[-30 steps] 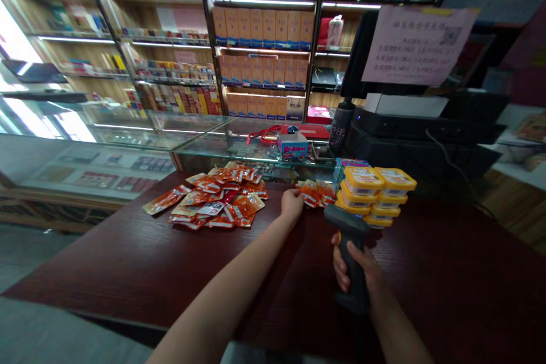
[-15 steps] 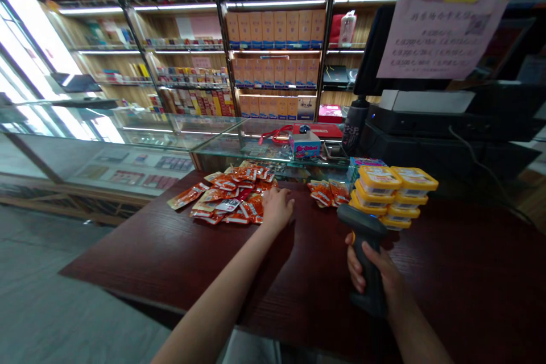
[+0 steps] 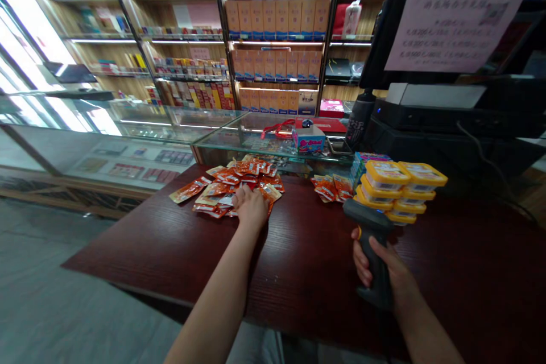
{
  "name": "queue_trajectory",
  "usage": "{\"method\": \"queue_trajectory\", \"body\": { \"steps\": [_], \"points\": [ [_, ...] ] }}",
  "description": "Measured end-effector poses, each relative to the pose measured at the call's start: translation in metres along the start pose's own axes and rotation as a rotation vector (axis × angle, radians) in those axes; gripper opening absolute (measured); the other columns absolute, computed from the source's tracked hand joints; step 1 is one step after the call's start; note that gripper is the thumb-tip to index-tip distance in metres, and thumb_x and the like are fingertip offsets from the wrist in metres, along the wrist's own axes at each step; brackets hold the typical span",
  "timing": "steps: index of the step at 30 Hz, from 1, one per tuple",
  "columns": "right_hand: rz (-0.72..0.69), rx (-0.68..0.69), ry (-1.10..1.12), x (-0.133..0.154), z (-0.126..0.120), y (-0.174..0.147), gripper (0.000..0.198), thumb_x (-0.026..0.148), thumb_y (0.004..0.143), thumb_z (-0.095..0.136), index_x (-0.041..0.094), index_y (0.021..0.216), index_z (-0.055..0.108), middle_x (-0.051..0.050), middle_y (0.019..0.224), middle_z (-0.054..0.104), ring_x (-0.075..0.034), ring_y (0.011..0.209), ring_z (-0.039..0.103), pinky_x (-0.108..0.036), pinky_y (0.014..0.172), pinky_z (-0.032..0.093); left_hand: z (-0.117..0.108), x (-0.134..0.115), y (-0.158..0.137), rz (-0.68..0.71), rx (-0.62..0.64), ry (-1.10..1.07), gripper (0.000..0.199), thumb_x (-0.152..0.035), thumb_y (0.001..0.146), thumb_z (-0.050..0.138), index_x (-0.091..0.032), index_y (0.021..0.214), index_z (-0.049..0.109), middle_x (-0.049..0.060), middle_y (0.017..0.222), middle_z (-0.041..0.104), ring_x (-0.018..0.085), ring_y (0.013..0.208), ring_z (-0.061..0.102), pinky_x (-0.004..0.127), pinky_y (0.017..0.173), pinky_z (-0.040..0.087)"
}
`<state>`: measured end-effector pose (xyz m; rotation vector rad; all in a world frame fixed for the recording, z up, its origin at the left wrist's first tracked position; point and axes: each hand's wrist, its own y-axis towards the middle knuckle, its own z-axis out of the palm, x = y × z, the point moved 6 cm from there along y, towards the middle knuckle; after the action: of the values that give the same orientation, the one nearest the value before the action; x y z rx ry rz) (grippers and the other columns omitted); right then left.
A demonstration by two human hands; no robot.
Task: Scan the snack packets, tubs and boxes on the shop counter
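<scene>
My right hand (image 3: 384, 270) is wrapped round the handle of a dark grey barcode scanner (image 3: 371, 239), its head pointing away and to the left. My left hand (image 3: 251, 207) rests over the front of a pile of orange snack packets (image 3: 226, 179), fingers slightly spread and fingertips touching the packets. Whether a packet is pinched under the fingers is hidden. A smaller group of orange snack packets (image 3: 330, 187) lies between the pile and the scanner. Behind the scanner stand stacked yellow-lidded tubs (image 3: 386, 176).
All this lies on a dark wooden table (image 3: 298, 273). A glass display counter (image 3: 222, 125) borders it behind, carrying a small blue-pink box (image 3: 309, 141). To the right are a monitor with a paper sign (image 3: 452, 28) and a black machine (image 3: 452, 116). Stocked shelves (image 3: 277, 40) line the wall.
My left hand has moved left from the pile's right edge onto its front middle. My right hand still holds the scanner. The view has shifted slightly.
</scene>
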<state>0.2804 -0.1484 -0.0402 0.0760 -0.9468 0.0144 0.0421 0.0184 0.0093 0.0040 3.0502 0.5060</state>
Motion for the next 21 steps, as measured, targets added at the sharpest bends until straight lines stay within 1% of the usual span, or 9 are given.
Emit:
{"method": "queue_trajectory", "body": {
  "steps": [4, 6, 7, 9, 11, 14, 16, 19, 21],
  "points": [
    [-0.001, -0.004, -0.009, 0.001, 0.000, 0.000, 0.026, 0.043, 0.084, 0.062, 0.022, 0.098, 0.056, 0.005, 0.057, 0.054, -0.008, 0.037, 0.047, -0.018, 0.035, 0.040, -0.007, -0.004, -0.002, 0.033, -0.069, -0.044, 0.037, -0.042, 0.074, 0.066, -0.014, 0.096, 0.056, 0.018, 0.112, 0.052, 0.034, 0.109, 0.048, 0.041, 0.088, 0.037],
    [-0.005, -0.013, -0.012, 0.002, 0.002, -0.001, 0.026, 0.043, 0.084, 0.061, 0.021, 0.098, 0.057, 0.005, 0.057, 0.054, -0.008, 0.038, 0.047, -0.018, 0.035, 0.040, -0.010, -0.009, -0.005, 0.063, -0.079, -0.092, 0.038, -0.038, 0.074, 0.067, -0.015, 0.099, 0.052, 0.015, 0.108, 0.056, 0.032, 0.107, 0.051, 0.039, 0.088, 0.038],
    [-0.006, -0.016, -0.013, 0.003, 0.002, -0.001, 0.026, 0.043, 0.084, 0.061, 0.021, 0.098, 0.057, 0.005, 0.057, 0.054, -0.008, 0.038, 0.047, -0.018, 0.035, 0.040, -0.010, -0.011, -0.006, 0.068, -0.063, -0.136, 0.037, -0.037, 0.075, 0.066, -0.016, 0.101, 0.050, 0.014, 0.104, 0.058, 0.030, 0.103, 0.054, 0.037, 0.086, 0.040],
    [-0.005, -0.014, -0.016, 0.004, 0.005, -0.002, 0.027, 0.043, 0.084, 0.062, 0.021, 0.097, 0.057, 0.005, 0.057, 0.055, -0.008, 0.038, 0.048, -0.018, 0.035, 0.039, -0.006, -0.015, -0.009, 0.051, -0.016, -0.277, 0.034, -0.037, 0.078, 0.063, -0.018, 0.102, 0.047, 0.009, 0.093, 0.061, 0.026, 0.092, 0.059, 0.033, 0.077, 0.042],
    [-0.004, -0.007, -0.020, 0.004, 0.007, -0.002, 0.027, 0.043, 0.083, 0.062, 0.020, 0.098, 0.057, 0.005, 0.057, 0.055, -0.008, 0.037, 0.048, -0.018, 0.034, 0.040, 0.002, -0.020, -0.011, 0.021, 0.010, -0.494, 0.031, -0.038, 0.079, 0.062, -0.020, 0.098, 0.046, 0.005, 0.086, 0.061, 0.022, 0.082, 0.060, 0.030, 0.071, 0.042],
    [0.000, -0.006, -0.027, 0.004, 0.008, -0.003, 0.030, 0.042, 0.083, 0.064, 0.020, 0.100, 0.057, 0.005, 0.057, 0.055, -0.008, 0.036, 0.048, -0.018, 0.033, 0.039, 0.016, -0.032, -0.014, 0.033, 0.015, -0.863, 0.025, -0.032, 0.075, 0.065, -0.021, 0.088, 0.046, 0.000, 0.080, 0.059, 0.016, 0.074, 0.059, 0.026, 0.068, 0.043],
    [0.004, -0.015, -0.034, 0.004, 0.008, -0.003, 0.033, 0.043, 0.082, 0.064, 0.019, 0.105, 0.057, 0.005, 0.057, 0.055, -0.008, 0.036, 0.048, -0.019, 0.032, 0.039, 0.027, -0.041, -0.016, 0.062, 0.053, -1.043, 0.025, -0.029, 0.072, 0.067, -0.020, 0.083, 0.047, -0.002, 0.075, 0.058, 0.014, 0.070, 0.057, 0.026, 0.068, 0.044],
    [0.017, -0.042, -0.042, 0.004, 0.007, -0.004, 0.037, 0.042, 0.082, 0.064, 0.019, 0.110, 0.056, 0.005, 0.056, 0.055, -0.008, 0.036, 0.048, -0.019, 0.033, 0.040, 0.039, -0.053, -0.019, 0.092, 0.135, -1.190, 0.029, -0.028, 0.065, 0.073, -0.019, 0.081, 0.050, -0.003, 0.072, 0.059, 0.014, 0.070, 0.058, 0.027, 0.068, 0.045],
    [0.028, -0.051, -0.049, 0.004, 0.007, -0.004, 0.035, 0.043, 0.082, 0.064, 0.019, 0.106, 0.057, 0.005, 0.056, 0.055, -0.008, 0.035, 0.047, -0.019, 0.033, 0.039, 0.041, -0.057, -0.021, 0.099, 0.174, -1.240, 0.030, -0.028, 0.064, 0.074, -0.019, 0.082, 0.052, -0.003, 0.072, 0.060, 0.015, 0.071, 0.058, 0.027, 0.069, 0.046]
  ]
}}
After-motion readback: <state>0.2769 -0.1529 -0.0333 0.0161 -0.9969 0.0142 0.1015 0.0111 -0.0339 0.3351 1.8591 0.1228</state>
